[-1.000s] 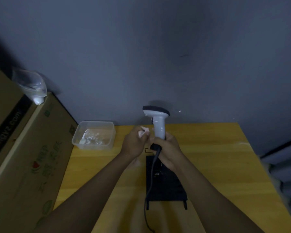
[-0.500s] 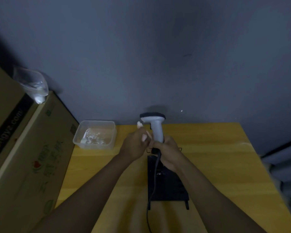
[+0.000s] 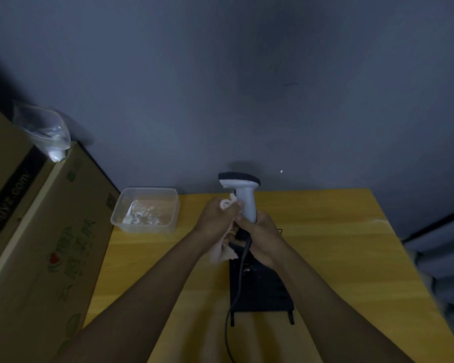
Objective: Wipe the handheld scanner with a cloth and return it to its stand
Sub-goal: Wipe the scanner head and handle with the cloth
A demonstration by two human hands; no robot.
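A white handheld scanner with a dark head stands upright above the yellow table. My right hand grips the bottom of its handle. My left hand holds a pale pink cloth pressed against the left side of the handle, with cloth hanging below the fist. The scanner's dark cable runs down toward me. A flat black stand lies on the table just below both hands.
A clear plastic tub sits at the table's back left corner. A large cardboard box stands to the left, with a clear plastic bag on top. A grey wall rises right behind the table.
My left hand with the cloth slid up toward the scanner head, then back down along the handle. More cloth now hangs below the fist. The scanner stays upright in my right hand.
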